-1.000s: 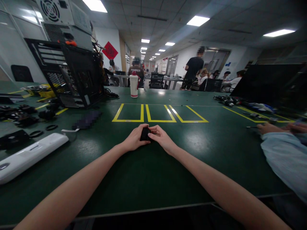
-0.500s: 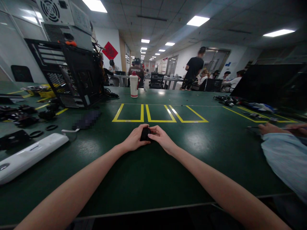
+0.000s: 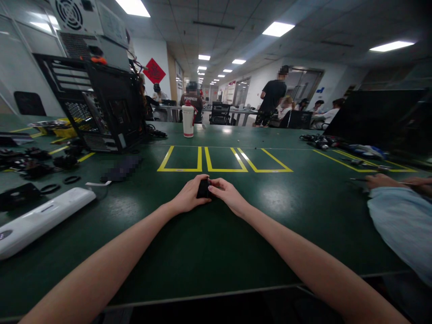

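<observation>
Between my two hands is a small black object point(image 3: 203, 189), perhaps a few centimetres across; its kind is too dark to make out. My left hand point(image 3: 189, 194) wraps around it from the left, fingers behind and thumb in front. From the other side, my right hand point(image 3: 225, 192) pinches its right face with thumb and fingertips. Both hands rest at or just above the green table point(image 3: 189, 252), a little in front of the yellow tape outlines point(image 3: 226, 170).
A white oblong device point(image 3: 47, 220) and black rings point(image 3: 50, 188) lie at left. Behind them stands an open computer case point(image 3: 111, 108). A white cup point(image 3: 188, 120) is farther back. At right, a co-worker's sleeved arm point(image 3: 398, 220) reaches over the table, near cables and a dark panel point(image 3: 374, 114).
My hands and the black object stay nearly still, with only a slight shift of my right fingers. At right, the co-worker's hands move a little.
</observation>
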The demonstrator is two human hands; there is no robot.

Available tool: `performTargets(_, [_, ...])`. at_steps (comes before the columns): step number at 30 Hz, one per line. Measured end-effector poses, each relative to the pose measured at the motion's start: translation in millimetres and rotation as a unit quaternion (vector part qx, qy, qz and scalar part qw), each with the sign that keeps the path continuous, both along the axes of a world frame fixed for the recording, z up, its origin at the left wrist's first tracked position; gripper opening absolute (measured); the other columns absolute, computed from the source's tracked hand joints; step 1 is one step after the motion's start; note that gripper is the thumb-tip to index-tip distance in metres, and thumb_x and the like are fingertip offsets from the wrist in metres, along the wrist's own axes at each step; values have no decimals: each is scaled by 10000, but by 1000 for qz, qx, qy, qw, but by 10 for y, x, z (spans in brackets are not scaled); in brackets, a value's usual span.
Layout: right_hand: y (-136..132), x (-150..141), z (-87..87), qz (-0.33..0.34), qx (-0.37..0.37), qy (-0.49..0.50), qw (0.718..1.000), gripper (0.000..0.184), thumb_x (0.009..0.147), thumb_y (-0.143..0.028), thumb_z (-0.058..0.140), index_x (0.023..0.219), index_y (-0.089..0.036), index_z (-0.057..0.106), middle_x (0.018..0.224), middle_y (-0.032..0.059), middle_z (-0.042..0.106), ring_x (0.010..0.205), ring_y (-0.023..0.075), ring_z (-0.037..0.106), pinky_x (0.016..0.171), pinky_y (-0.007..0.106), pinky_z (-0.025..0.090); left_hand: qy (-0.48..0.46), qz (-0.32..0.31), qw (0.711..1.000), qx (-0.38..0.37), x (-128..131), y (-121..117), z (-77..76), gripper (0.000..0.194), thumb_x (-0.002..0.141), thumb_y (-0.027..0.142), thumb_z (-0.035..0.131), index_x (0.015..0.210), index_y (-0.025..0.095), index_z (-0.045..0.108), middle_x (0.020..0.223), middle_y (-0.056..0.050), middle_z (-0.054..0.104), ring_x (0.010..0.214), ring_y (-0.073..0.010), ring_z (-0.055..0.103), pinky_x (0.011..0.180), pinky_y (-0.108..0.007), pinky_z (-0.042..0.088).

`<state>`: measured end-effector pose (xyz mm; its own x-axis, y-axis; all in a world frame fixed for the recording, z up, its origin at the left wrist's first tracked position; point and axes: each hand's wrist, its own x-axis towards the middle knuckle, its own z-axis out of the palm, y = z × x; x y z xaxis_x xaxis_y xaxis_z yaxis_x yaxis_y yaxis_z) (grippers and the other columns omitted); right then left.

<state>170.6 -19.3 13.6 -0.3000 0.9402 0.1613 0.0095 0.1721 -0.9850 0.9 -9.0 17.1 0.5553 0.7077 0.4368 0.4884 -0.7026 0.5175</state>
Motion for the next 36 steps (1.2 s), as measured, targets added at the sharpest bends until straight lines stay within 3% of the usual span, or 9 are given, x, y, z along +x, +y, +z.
performTargets(8, [-54, -28, 78, -12, 22, 11, 1000, 194, 700, -290, 580, 861, -198, 521, 908, 11, 555, 906, 136, 505, 839, 328, 402, -2, -1, 1000, -3, -2, 1, -6, 656, 670, 320, 631, 1207, 222, 267, 1182, -88, 421, 1095, -255, 435, 930, -444, 346])
performTargets(15, [3, 2, 26, -8, -17, 14, 1000, 307, 696, -300, 586, 977, -188, 537, 1009, 50, 554, 959, 161, 510, 875, 363, 383, 0, 0, 1000, -6, -7, -7, 4, 651, 667, 317, 630, 1202, 221, 272, 1178, -91, 427, 1099, -260, 434, 929, -454, 342])
performTargets(23, [-36, 8, 27, 29, -5, 64, 998, 319, 617, -182, 651, 907, -204, 520, 979, 18, 562, 954, 147, 530, 896, 355, 381, -13, -5, 1000, 15, 6, 30, -38, 655, 652, 297, 638, 1196, 212, 282, 1164, -88, 427, 1071, -255, 451, 914, -424, 358])
performTargets(29, [-31, 7, 5, 4, -3, 42, 999, 254, 700, -295, 581, 934, -208, 530, 950, 27, 567, 947, 152, 513, 866, 359, 392, -5, 3, 1000, 1, 2, 0, -7, 656, 654, 314, 637, 1198, 223, 281, 1170, -84, 429, 1076, -263, 446, 915, -441, 355])
performTargets(36, [-21, 3, 49, 13, -28, 25, 999, 291, 696, -256, 586, 974, -187, 539, 1028, 45, 554, 986, 166, 509, 912, 375, 363, 2, 2, 1000, 0, -9, -1, -4, 645, 663, 319, 633, 1194, 218, 281, 1163, -83, 431, 1079, -256, 443, 923, -431, 352])
